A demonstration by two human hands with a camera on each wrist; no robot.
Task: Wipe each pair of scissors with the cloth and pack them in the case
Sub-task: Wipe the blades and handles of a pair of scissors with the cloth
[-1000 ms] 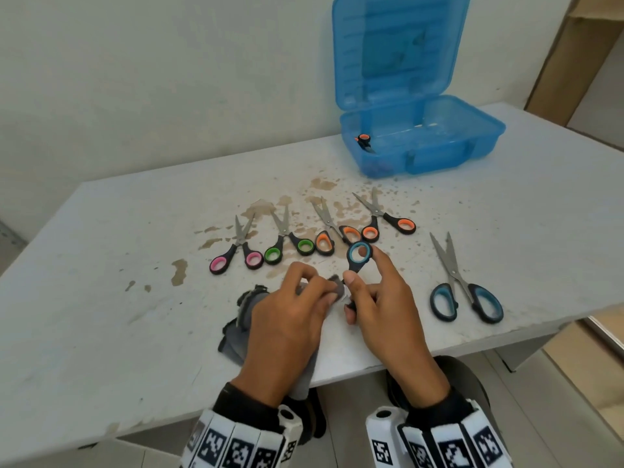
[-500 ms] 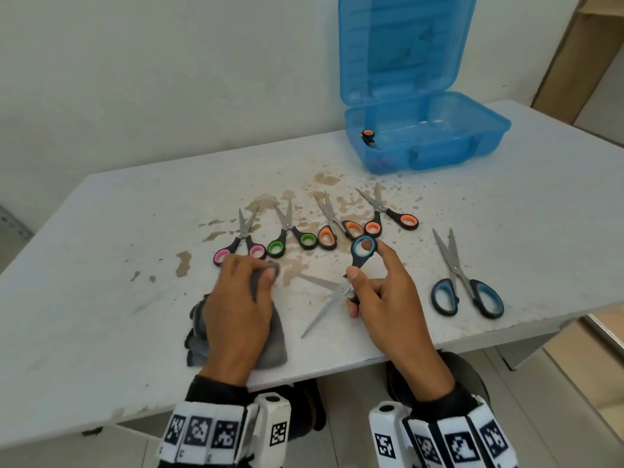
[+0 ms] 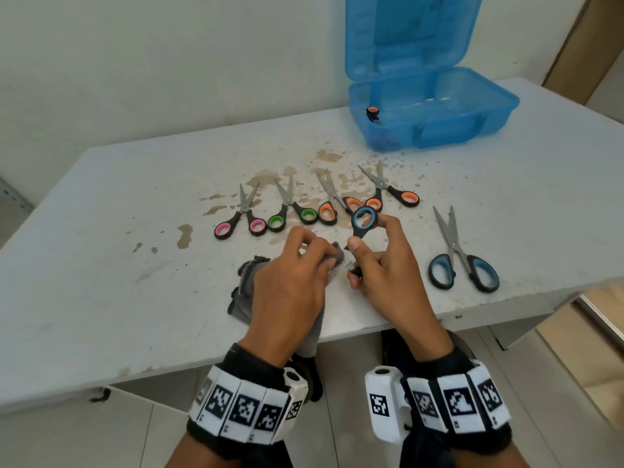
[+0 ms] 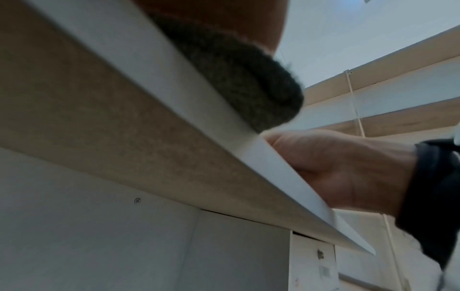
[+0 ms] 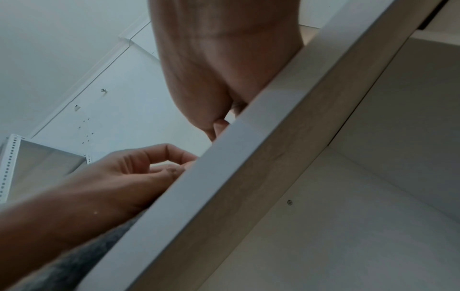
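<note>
Where the white table (image 3: 101,231) carries everything, we count one blue case (image 3: 435,119), one grey cloth (image 3: 248,292) and seven pairs of scissors in all. The case stands at the far right of the table with its lid up, and an orange-and-black handle (image 3: 372,113) shows at its near left corner: that is one pair. Brown stains (image 3: 184,235) and specks mark the tabletop between the case and the row. Four small pairs lie in a row in the middle, blades pointing away: one pink (image 3: 240,217), one green (image 3: 290,211) and two orange (image 3: 388,192), the handles of neighbours touching or nearly so. One larger blue-handled pair (image 3: 462,261) lies apart at the right, near the front edge.

The seventh pair, the held scissors (image 3: 363,222), also blue-handled, stands in our right hand (image 3: 388,278), whose thumb and fingers are curled round the handles, one loop raised in front of the orange pair. Our left hand (image 3: 290,288) pinches the cloth round the blades, which are hidden by it. The rest of the cloth trails on the table to the front edge. Both wrist views look up from below the table edge (image 4: 174,110), which blocks the fingers and the scissors.
</note>
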